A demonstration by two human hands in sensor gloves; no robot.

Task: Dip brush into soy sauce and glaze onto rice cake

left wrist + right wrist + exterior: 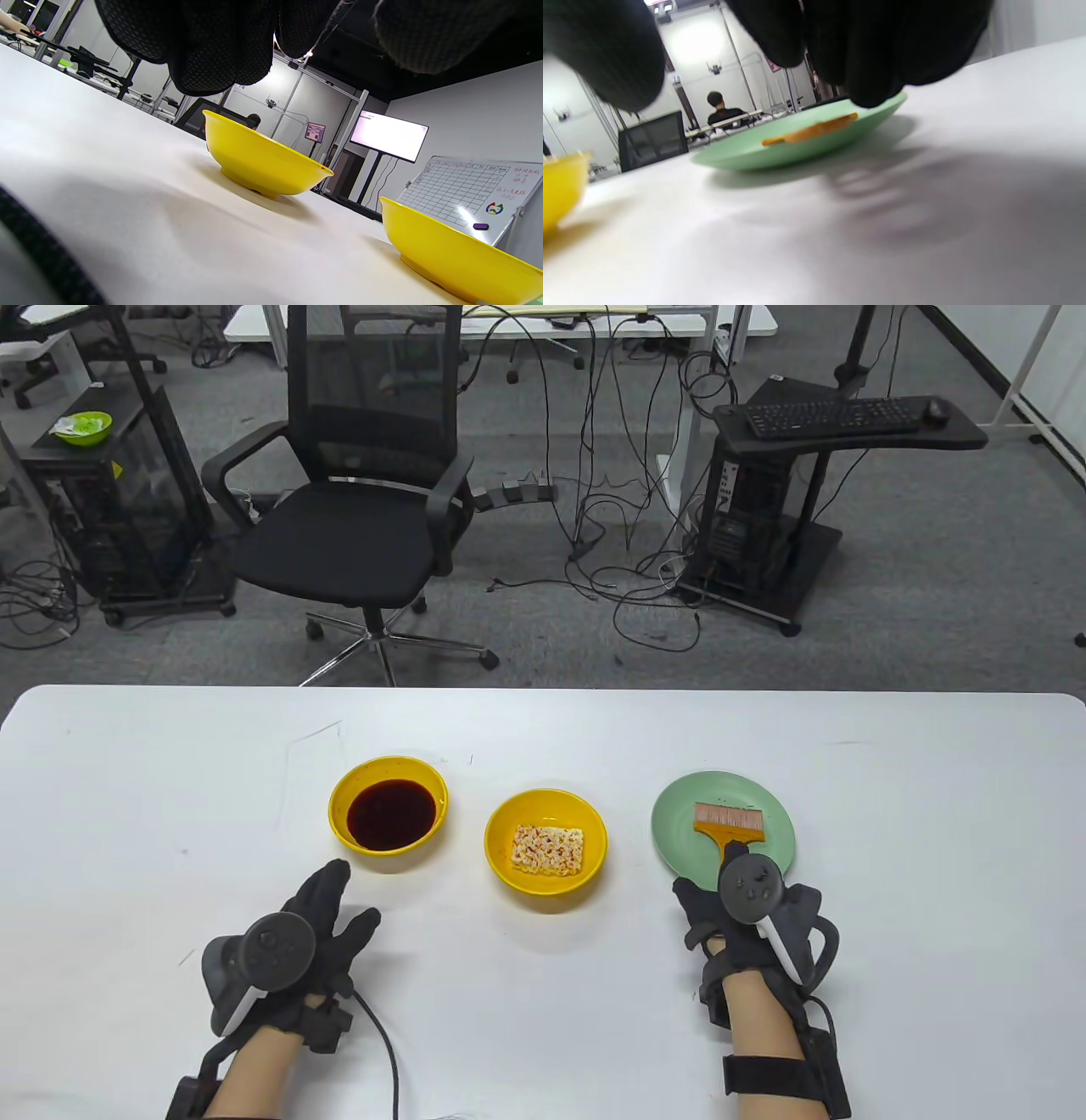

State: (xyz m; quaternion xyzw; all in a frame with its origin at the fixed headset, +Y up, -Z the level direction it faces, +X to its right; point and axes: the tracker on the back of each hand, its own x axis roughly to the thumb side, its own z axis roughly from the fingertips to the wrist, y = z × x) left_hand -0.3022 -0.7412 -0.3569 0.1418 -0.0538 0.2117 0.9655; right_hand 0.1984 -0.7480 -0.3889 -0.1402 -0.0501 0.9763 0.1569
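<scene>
A yellow bowl of dark soy sauce point(389, 806) stands left of centre. A second yellow bowl point(545, 848) holds the rice cake point(548, 848). A brush point(728, 821) with an orange handle and pinkish bristles lies on a green plate point(679, 831) at the right. My left hand point(335, 912) rests open on the table just in front of the soy sauce bowl point(263, 165) and holds nothing. My right hand point(708, 899) is at the plate's near edge, by the end of the brush handle point(810, 129). Its fingers point(865, 51) hang above the plate point(746, 152) without touching the brush.
The rice cake bowl shows at the left edge of the right wrist view point(560, 186) and at the lower right of the left wrist view point(449, 250). An office chair point(365, 492) and cables lie on the floor beyond the table's far edge point(543, 689).
</scene>
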